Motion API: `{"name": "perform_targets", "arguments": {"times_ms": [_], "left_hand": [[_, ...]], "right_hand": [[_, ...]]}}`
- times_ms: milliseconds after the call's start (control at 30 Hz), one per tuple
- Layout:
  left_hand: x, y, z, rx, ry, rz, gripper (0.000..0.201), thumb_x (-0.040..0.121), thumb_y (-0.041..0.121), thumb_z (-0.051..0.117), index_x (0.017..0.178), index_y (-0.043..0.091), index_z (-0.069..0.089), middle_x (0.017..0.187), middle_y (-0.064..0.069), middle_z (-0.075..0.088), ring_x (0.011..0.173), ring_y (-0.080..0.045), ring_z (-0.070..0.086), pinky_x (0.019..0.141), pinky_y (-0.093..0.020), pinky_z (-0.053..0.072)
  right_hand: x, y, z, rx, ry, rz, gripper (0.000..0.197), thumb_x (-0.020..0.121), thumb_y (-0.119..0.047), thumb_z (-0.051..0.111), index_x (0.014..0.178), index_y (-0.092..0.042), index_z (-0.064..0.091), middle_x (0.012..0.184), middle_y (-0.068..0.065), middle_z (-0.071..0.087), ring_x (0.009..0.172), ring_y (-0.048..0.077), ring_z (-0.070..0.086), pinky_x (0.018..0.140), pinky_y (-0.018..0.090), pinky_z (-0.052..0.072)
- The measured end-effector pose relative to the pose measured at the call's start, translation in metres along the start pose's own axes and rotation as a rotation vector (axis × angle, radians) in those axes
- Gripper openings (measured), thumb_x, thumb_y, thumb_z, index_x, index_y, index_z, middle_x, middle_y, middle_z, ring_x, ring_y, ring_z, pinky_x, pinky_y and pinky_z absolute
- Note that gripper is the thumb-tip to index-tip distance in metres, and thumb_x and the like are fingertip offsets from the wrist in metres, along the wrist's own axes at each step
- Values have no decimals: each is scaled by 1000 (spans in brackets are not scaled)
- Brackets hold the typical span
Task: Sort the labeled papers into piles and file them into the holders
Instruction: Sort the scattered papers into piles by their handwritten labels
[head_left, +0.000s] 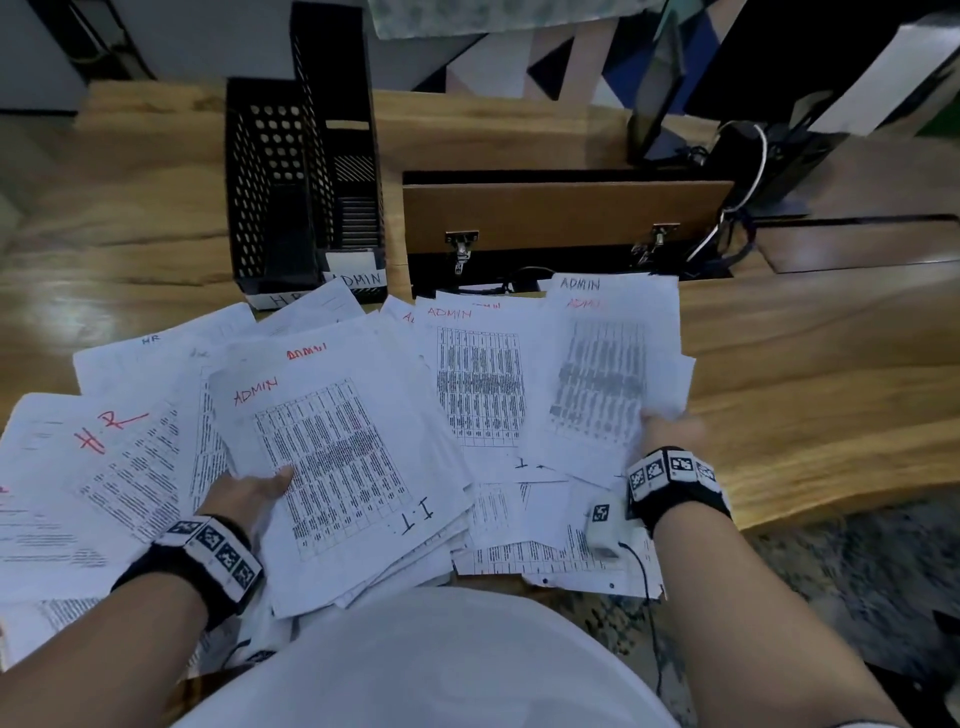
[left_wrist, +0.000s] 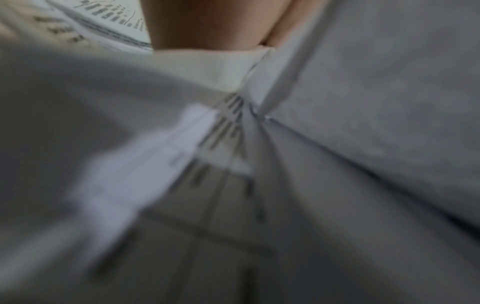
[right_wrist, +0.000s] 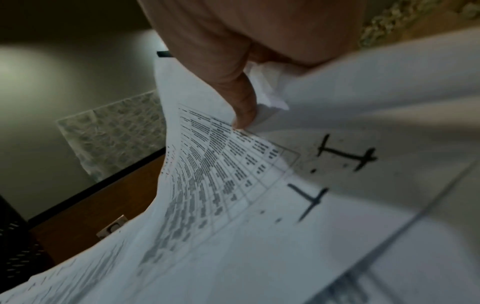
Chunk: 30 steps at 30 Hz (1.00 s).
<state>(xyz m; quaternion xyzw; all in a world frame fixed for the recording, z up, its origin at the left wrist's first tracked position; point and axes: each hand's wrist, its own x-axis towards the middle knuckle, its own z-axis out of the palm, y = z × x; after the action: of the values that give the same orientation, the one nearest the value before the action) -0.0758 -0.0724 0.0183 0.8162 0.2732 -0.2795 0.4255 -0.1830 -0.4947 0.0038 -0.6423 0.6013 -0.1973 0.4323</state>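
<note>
Many white printed sheets marked ADMIN, HR or I.T lie fanned over the wooden desk. My left hand grips a tilted bundle topped by an ADMIN sheet, thumb on top and fingers hidden beneath. My right hand pinches the lower right edge of another ADMIN sheet, lifted off the pile. In the right wrist view the thumb presses on that table sheet, with I.T written on the page below. The left wrist view shows only blurred papers. Two black mesh holders stand at the back, labelled HR and ADMIN.
A wooden box with metal latches stands behind the papers, with cables and dark equipment to its right. A red-lettered HR sheet lies at the far left. Bare desk shows right of the pile; patterned floor lies beyond the desk edge.
</note>
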Motion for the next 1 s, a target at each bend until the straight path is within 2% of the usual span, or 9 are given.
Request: {"name": "perform_targets", "arguments": {"times_ms": [100, 200, 367, 467, 567, 700, 800, 867, 1000], "left_hand": [[-11, 5, 0, 7, 17, -8, 34, 91, 35, 61, 90, 3, 49, 91, -16, 54, 64, -24, 50, 69, -28, 37], [-21, 8, 1, 10, 8, 23, 49, 94, 31, 58, 124, -7, 52, 130, -26, 54, 104, -37, 58, 77, -28, 33], [-36, 13, 3, -161, 4, 45, 54, 91, 16, 63, 136, -7, 41, 138, -25, 49, 92, -25, 47, 82, -32, 36], [-38, 13, 3, -253, -46, 46, 54, 90, 11, 64, 136, -7, 41, 129, -25, 55, 100, -32, 55, 89, -36, 39], [-35, 12, 0, -313, -62, 80, 54, 89, 13, 66, 133, -7, 44, 95, -13, 60, 76, -22, 50, 84, -30, 35], [-19, 5, -5, -351, -102, 79, 76, 86, 54, 60, 142, 6, 41, 108, -8, 62, 82, -20, 55, 75, -30, 43], [-8, -4, -9, -313, -195, 98, 111, 62, 96, 31, 150, 29, 25, 108, -2, 59, 90, -22, 56, 80, -45, 43], [-11, -4, -12, -377, -248, 83, 110, 59, 96, 30, 150, 34, 19, 149, -1, 39, 137, -35, 34, 109, -60, 22], [-4, -1, -11, -442, -234, 59, 130, 46, 86, 63, 148, 12, 31, 139, -7, 48, 127, -28, 44, 106, -48, 28]], "right_hand": [[9, -21, -17, 71, 92, -126, 23, 88, -7, 56, 109, -10, 64, 90, 7, 63, 82, 25, 59, 71, 32, 44], [10, -53, -38, 173, 180, -244, 26, 83, -8, 52, 101, -19, 68, 85, -1, 63, 78, 20, 55, 69, 36, 46], [-15, -124, -64, 401, 167, -549, 15, 85, -3, 58, 95, -13, 65, 77, -9, 65, 64, -17, 55, 71, 17, 47], [-55, -166, -72, 617, 84, -726, 19, 82, 2, 60, 83, -17, 62, 69, -24, 68, 73, -14, 60, 74, 15, 49], [-83, -186, -59, 725, -43, -782, 18, 79, 5, 61, 92, -6, 65, 85, -5, 72, 85, 7, 67, 80, 26, 54], [-125, -167, 2, 430, -383, -666, 19, 88, 1, 59, 92, -17, 64, 87, -4, 68, 77, 0, 65, 69, 19, 53], [-145, -119, 60, 25, -563, -598, 23, 89, -7, 50, 86, -26, 63, 80, -2, 67, 76, 18, 65, 70, 35, 55], [-151, -83, 94, -245, -632, -551, 19, 89, -9, 44, 89, -17, 61, 80, 7, 67, 75, 29, 66, 68, 43, 59], [-176, -42, 121, -524, -795, -486, 13, 96, -6, 43, 99, -13, 54, 84, 5, 62, 69, 21, 61, 54, 32, 54]]}}
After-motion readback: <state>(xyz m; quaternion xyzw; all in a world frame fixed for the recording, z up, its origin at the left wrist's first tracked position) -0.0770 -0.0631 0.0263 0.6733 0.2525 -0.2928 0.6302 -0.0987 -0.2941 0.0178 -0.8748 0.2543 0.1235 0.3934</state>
